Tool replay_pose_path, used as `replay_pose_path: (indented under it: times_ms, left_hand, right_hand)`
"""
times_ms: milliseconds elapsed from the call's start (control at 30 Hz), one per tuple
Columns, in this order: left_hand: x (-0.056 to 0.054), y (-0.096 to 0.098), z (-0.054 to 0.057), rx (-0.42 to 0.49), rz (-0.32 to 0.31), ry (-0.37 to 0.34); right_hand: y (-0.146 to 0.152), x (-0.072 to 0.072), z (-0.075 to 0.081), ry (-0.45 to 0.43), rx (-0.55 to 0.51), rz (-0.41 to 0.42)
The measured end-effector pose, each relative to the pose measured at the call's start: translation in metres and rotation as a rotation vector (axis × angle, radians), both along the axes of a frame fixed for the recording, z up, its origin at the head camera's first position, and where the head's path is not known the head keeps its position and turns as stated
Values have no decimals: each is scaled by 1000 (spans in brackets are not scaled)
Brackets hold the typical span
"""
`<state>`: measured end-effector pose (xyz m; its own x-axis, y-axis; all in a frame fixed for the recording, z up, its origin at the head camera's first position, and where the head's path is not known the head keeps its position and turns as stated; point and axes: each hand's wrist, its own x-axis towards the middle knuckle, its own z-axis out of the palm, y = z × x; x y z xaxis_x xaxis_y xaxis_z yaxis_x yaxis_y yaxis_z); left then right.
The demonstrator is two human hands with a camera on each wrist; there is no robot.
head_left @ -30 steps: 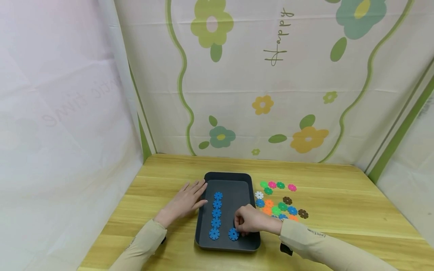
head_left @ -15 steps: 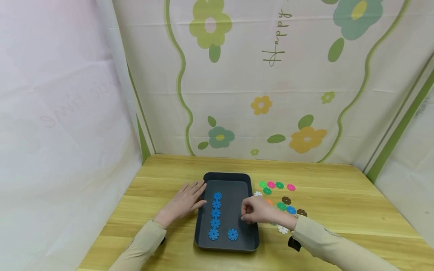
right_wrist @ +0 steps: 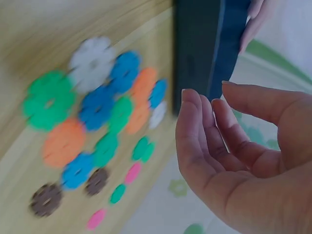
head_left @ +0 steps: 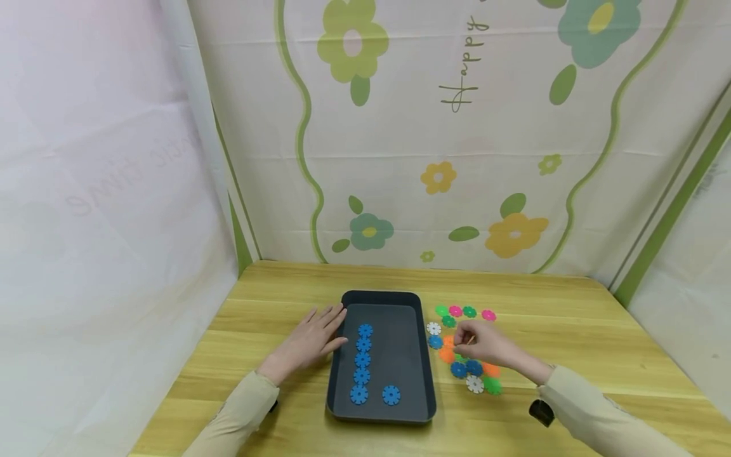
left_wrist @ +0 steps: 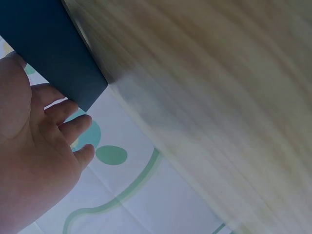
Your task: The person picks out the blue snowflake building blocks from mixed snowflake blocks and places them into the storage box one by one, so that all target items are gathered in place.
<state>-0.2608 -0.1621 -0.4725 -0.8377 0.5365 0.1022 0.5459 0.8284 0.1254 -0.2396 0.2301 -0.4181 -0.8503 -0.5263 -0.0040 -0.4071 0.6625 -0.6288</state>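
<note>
We judge the round, notched blue plastic discs (head_left: 362, 360) light, stiff and slick, best pinched by opposite edges. Six lie inside the dark-grey rectangular tray (head_left: 396, 349); others sit right of it. The left hand (head_left: 304, 341) rests straight-fingered at its rim; the right (head_left: 488, 344) curves loosely, empty. Only the right wrist view shows us two brown notched discs (right_wrist: 46, 201).

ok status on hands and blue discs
Left hand against tray; right hand empty, above loose discs. Six blue discs in tray, five lined up. No obstruction seen.
</note>
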Motion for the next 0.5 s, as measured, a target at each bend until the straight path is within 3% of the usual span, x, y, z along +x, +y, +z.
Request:
replay_pose_path:
  times_ms: [167,500]
  left_hand:
    - [0,-1,0,-6,2,4]
    - [1,0,0,-14,-4,10]
  right_hand:
    - [23,-2,-6,-6,4,-90]
    - [53,-12,-24,39,132,-211]
